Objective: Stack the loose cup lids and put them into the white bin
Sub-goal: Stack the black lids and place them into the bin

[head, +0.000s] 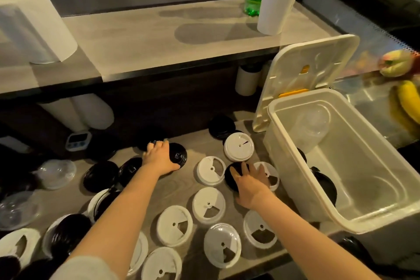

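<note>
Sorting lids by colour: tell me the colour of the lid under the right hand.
Black: the lid under the right hand, head view.

I see both arms stretched fwd, palms down. L arm [118, 216] runs up from bottom-left, bare past a grey sleeve [86, 268], and the left hand [160, 157] lies flat w/ fingertips bent down at the far end; can't tell if they grip. R arm [306, 234] comes in from bottom-right, wrist straight, right hand [251, 185] w/ fingers straight and spread.
</note>
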Demonstrator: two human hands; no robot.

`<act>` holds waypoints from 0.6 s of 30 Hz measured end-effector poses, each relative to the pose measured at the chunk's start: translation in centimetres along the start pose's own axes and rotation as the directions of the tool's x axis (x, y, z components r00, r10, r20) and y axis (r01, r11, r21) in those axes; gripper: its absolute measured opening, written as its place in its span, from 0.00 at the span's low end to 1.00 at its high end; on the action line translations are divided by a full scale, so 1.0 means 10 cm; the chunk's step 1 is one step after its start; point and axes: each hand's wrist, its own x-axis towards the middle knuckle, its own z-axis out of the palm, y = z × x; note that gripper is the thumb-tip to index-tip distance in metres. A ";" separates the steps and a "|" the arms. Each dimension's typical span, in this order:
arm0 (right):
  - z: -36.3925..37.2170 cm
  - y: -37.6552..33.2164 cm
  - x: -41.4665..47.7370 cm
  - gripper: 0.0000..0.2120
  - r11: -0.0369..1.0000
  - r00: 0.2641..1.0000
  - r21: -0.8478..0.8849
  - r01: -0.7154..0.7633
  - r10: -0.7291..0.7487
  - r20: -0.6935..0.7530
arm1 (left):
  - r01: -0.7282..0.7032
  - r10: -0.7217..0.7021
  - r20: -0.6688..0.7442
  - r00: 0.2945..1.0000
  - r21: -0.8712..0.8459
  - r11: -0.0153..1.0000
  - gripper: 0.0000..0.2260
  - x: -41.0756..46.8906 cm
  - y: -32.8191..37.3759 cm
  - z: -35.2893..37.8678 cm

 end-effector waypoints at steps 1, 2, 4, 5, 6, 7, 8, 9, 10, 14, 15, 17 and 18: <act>0.01 0.00 0.01 0.35 1.000 1.000 -0.008 -0.006 0.006 -0.006 | -0.005 0.005 0.002 1.000 0.015 1.000 0.41 0.02 0.00 0.02; 0.01 -0.01 0.03 0.35 1.000 1.000 -0.021 -0.009 0.009 -0.012 | -0.009 0.009 0.002 1.000 0.028 1.000 0.39 0.03 0.00 0.04; 0.02 -0.02 0.05 0.33 0.999 0.999 -0.048 -0.012 0.009 -0.047 | -0.006 0.006 0.007 1.000 0.044 0.999 0.38 0.03 0.02 0.06; 0.03 -0.02 0.06 0.32 0.999 0.997 -0.050 -0.011 0.007 -0.076 | -0.001 0.000 0.009 1.000 0.046 0.999 0.37 0.02 0.02 0.08; 0.04 -0.02 0.08 0.30 0.999 0.994 -0.045 -0.006 0.001 -0.106 | 0.004 -0.004 0.007 1.000 0.046 0.999 0.37 0.01 0.03 0.09; 0.06 -0.02 0.09 0.29 0.999 0.991 -0.034 0.002 -0.006 -0.131 | 0.005 -0.005 0.001 1.000 0.047 0.999 0.37 -0.01 0.03 0.11; 0.08 -0.02 0.09 0.28 1.000 0.989 -0.020 0.013 -0.015 -0.150 | -0.001 0.001 -0.006 1.000 0.049 0.999 0.37 -0.02 0.04 0.13; 0.09 -0.01 0.09 0.27 1.000 0.986 -0.008 0.023 -0.024 -0.163 | -0.011 0.012 -0.013 1.000 0.049 0.999 0.38 -0.03 0.04 0.15; 0.09 -0.01 0.09 0.26 0.999 0.984 0.007 0.032 -0.030 -0.177 | -0.023 0.024 -0.018 1.000 0.042 0.999 0.37 -0.04 0.05 0.18; 0.06 0.02 0.02 0.19 0.979 0.954 0.193 0.063 -0.002 -0.299 | -0.042 0.042 -0.029 0.999 -0.005 0.999 0.35 -0.12 0.06 0.26; 0.05 0.04 0.01 0.18 0.957 0.938 0.278 0.083 0.019 -0.346 | -0.041 0.040 -0.038 0.998 -0.015 0.999 0.35 -0.14 0.06 0.26; 0.04 0.05 -0.01 0.16 0.865 0.893 0.476 0.160 0.079 -0.443 | -0.035 0.032 -0.068 0.997 -0.039 0.999 0.36 -0.20 0.05 0.26; 0.02 0.05 -0.02 0.14 0.796 0.878 0.573 0.194 0.120 -0.464 | -0.035 0.029 -0.090 0.995 -0.059 0.998 0.36 -0.22 0.03 0.24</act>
